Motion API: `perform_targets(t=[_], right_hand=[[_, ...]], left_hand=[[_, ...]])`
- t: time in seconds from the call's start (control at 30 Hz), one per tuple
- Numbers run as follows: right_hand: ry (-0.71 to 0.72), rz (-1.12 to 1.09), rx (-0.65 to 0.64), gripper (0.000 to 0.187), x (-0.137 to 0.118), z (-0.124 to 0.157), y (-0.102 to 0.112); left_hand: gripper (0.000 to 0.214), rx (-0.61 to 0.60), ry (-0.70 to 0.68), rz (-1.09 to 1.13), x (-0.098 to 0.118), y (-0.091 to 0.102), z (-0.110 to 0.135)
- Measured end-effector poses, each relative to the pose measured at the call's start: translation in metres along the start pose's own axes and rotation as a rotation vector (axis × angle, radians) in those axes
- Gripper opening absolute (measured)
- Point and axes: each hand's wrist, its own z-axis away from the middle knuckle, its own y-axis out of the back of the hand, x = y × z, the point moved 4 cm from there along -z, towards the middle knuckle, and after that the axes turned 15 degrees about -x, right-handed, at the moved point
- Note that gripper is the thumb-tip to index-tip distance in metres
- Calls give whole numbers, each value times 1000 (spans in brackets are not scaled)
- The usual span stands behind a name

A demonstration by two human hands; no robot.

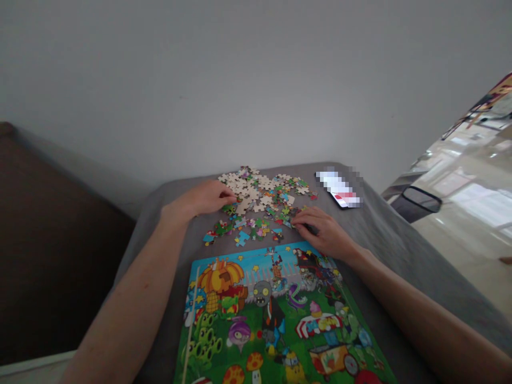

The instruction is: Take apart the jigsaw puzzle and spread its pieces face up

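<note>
The fingers of the left hand point(204, 198) curl lightly against the edge of a heap of loose jigsaw pieces point(252, 188). Those of the right hand point(324, 232) spread over scattered pieces nearer the front. Neither hand's hold can be told. The heap lies between the hands, mostly cream backs up, on a gray fabric surface point(380, 234). A dragging hand could scatter pieces, and the soft fabric may let them slip. Just below sits a colorful cartoon puzzle board point(260, 325), with a partly pixelated phone point(340, 194) beyond the heap.
</note>
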Motion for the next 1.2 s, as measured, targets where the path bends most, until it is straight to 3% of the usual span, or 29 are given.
perform_targets(t=[0.13,0.3,0.37,0.57,0.77,0.9,0.97,1.07,1.1,1.2], right_hand=[[5,-3,-4,20,-2,-1,1],[-18,-9,-7,21,-3,-1,1],[-28,-18,-10,21,-2,-1,1],[-22,-24,-16,20,-2,-2,0],[-14,-15,1,20,-3,-2,2],[-23,-22,-24,21,-2,-2,1],[-27,-28,-29,22,-1,-2,1],[-27,-32,-14,21,0,-2,1],[-26,-32,-11,21,0,-2,1],[-30,-31,-14,23,-1,-3,0]], left_hand=[[35,-164,-19,66,6,0,8],[43,100,84,-48,15,-6,-6],[41,148,77,-84,18,-13,-14],[30,86,9,-37,19,-24,-23],[28,60,30,136,15,-12,-14],[22,123,23,80,24,2,-2],[23,46,36,21,28,1,1],[32,-187,17,9,33,-11,-2],[32,-187,6,14,34,-13,-4],[31,88,-38,-53,40,-16,-15]])
